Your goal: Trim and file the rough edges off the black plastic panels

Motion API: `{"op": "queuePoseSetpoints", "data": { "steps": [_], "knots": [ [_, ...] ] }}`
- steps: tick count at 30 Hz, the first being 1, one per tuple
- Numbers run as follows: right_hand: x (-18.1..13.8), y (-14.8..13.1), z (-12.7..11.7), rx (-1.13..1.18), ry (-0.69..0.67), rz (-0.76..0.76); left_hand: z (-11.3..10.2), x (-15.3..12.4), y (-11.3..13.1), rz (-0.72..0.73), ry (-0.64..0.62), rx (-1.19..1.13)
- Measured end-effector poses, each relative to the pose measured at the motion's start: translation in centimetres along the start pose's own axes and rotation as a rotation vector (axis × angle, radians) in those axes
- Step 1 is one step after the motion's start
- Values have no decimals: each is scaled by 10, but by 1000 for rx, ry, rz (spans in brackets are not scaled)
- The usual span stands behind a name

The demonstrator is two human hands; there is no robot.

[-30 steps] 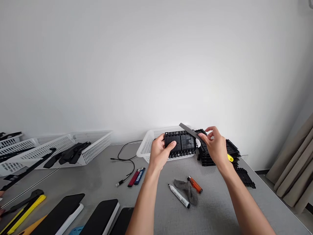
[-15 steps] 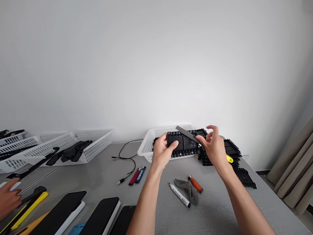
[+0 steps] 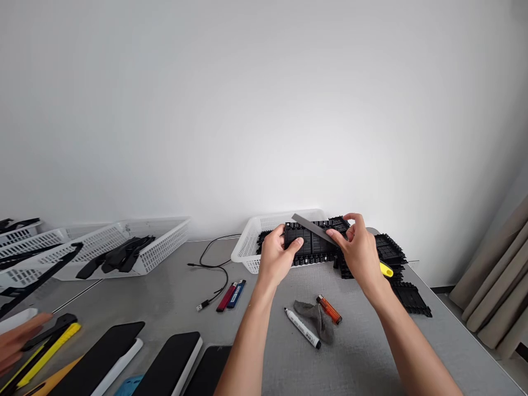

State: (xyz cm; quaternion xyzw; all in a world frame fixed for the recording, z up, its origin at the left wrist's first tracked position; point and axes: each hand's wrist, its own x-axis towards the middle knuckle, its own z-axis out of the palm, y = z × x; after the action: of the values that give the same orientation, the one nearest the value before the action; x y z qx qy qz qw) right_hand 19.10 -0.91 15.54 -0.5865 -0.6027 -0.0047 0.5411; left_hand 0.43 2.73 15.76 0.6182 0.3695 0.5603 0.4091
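Note:
My left hand [image 3: 275,256] is closed on the left end of a black plastic panel [image 3: 310,245] with notched long edges, its thumb lying on the flat face. The panel is held up in front of a white basket. Gripped in my right hand [image 3: 358,247] is a flat grey file [image 3: 309,224], slanting across the panel's upper edge. The file's yellow handle end [image 3: 386,269] shows beyond my right wrist. Whether the blade touches the panel I cannot tell.
Similar black panels [image 3: 390,250] are piled at the right. The white basket [image 3: 246,247] stands behind my hands. A marker [image 3: 302,328], grey cloth [image 3: 322,324], orange lighter [image 3: 329,309] and cable [image 3: 225,269] lie nearer. At left are a co-worker's hand [image 3: 16,335], yellow cutter [image 3: 51,352] and phones [image 3: 169,363].
The file has slid a little left over the panel with my right hand. My left hand and the panel have shifted slightly right. A co-worker's hand and a black strip moved at the left.

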Motion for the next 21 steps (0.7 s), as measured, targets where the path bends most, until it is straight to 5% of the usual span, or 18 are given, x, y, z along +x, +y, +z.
{"op": "queuePoseSetpoints", "data": {
  "steps": [9,17,21],
  "knots": [
    [-5,-11,2,-8,-29,-2,2,-1,3,1,-9,-24],
    [20,33,-12,20,48,87,-4,4,3,-64,70,-76],
    [19,31,-10,92,41,82,-4,5,-1,-79,46,-41]
  ]
}}
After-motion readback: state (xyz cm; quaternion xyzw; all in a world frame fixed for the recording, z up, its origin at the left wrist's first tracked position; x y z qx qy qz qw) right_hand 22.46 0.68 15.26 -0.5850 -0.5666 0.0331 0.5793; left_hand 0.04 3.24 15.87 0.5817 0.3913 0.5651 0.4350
